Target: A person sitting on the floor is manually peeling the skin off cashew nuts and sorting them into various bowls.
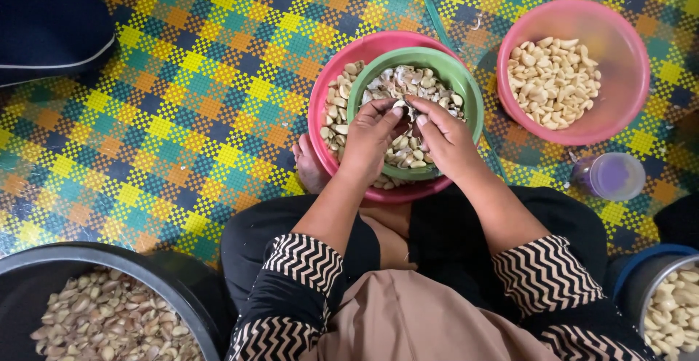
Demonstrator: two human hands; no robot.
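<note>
Pale garlic clove (400, 104) apparently pinched between left hand (371, 139) and right hand (445, 139) fingertips, above green bowl (466, 84).

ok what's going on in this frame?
A person sits on a checked mat. Left hand and right hand pinch one garlic clove together over a green bowl of skins, nested in a pink bowl of cloves. A second pink bowl holds peeled cloves; a black basin holds unpeeled ones.

Two pink bowls (324, 92) (626, 77) — one green bowl (466, 84), one purple cup (611, 175).
</note>
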